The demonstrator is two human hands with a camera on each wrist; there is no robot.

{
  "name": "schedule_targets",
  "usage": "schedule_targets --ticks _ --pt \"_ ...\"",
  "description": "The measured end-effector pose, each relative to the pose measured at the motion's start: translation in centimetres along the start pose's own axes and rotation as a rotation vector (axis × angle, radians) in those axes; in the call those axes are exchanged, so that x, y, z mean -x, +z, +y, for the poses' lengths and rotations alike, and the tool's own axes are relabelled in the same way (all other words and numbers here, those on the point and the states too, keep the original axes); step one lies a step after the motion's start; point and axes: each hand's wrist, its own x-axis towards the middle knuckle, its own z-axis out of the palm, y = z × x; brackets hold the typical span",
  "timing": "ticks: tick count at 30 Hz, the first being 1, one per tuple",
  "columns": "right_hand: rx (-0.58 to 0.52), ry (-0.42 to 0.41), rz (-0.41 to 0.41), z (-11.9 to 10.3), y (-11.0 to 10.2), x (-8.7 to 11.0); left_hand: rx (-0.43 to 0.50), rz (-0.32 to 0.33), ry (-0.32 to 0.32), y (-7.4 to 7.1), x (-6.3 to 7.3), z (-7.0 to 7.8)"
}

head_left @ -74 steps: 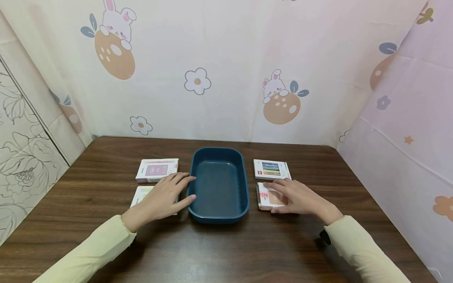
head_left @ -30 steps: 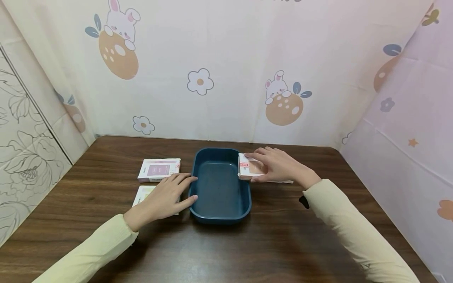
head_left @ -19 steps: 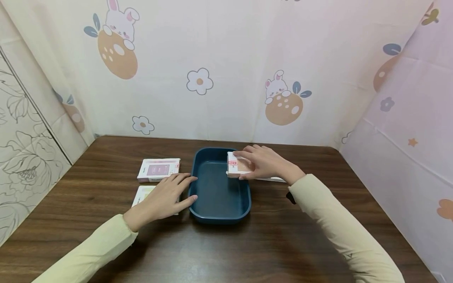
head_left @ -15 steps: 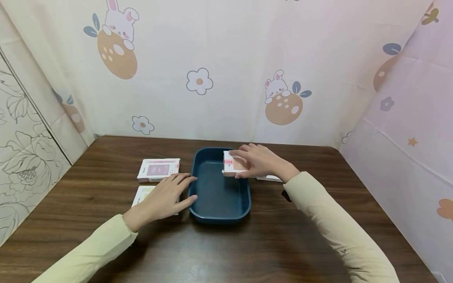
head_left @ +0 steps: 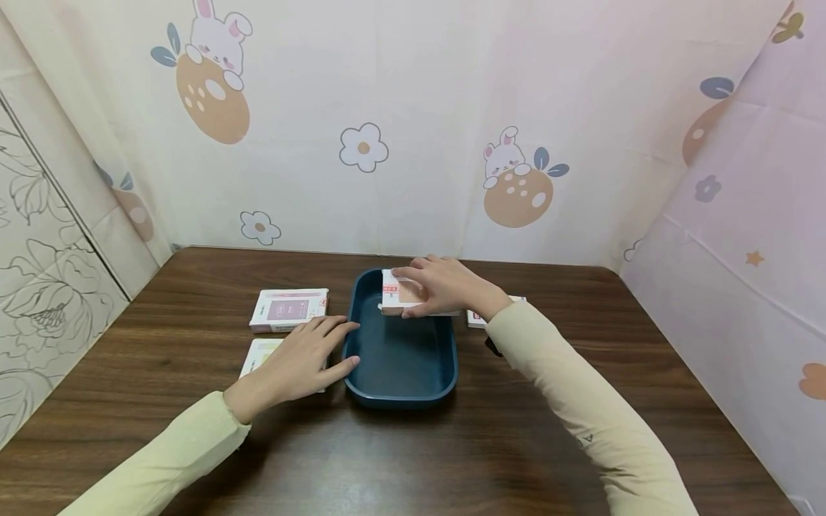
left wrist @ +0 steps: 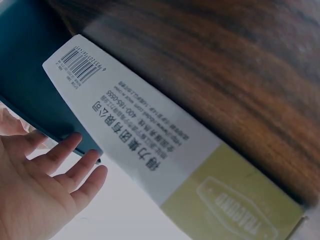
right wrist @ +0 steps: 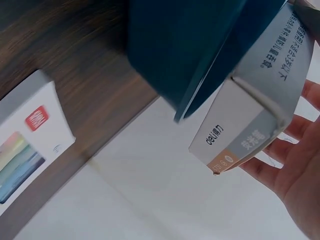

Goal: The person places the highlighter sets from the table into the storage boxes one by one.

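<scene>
In the head view my right hand point(head_left: 445, 287) grips a white and tan box of highlighters point(head_left: 391, 292) over the far end of a dark blue basin point(head_left: 400, 365). The right wrist view shows the highlighter box point(right wrist: 235, 120) tilted across the basin's rim, thumb and fingers around it. My left hand point(head_left: 293, 367) lies with relaxed, spread fingers at the basin's left rim, fingertips touching it. Partly under that hand is a white and yellow box point(head_left: 257, 352), whose printed side with a barcode fills the left wrist view.
Behind the left hand lies a white box with a purple panel point(head_left: 287, 311). Right of the basin is a white box with a coloured-sticks picture point(right wrist: 35, 125), mostly hidden by the right wrist in the head view. A patterned curtain point(head_left: 426, 193) hangs behind the wooden table point(head_left: 387, 466).
The right hand has taken the highlighter box from the table's right side, lifted it and carried it left over the basin. The left hand has stayed at the rim.
</scene>
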Motion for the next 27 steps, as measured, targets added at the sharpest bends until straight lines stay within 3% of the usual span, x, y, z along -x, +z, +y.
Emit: schedule_targets --ticks 13,27 --pt "0.003 0.012 -0.043 -0.8 1.0 -2.3 0.003 0.001 0.003 0.1 0.0 -0.1" --pt "0.006 0.043 -0.113 -1.0 3.4 -3.2 0.006 0.007 0.008 0.1 0.0 0.0"
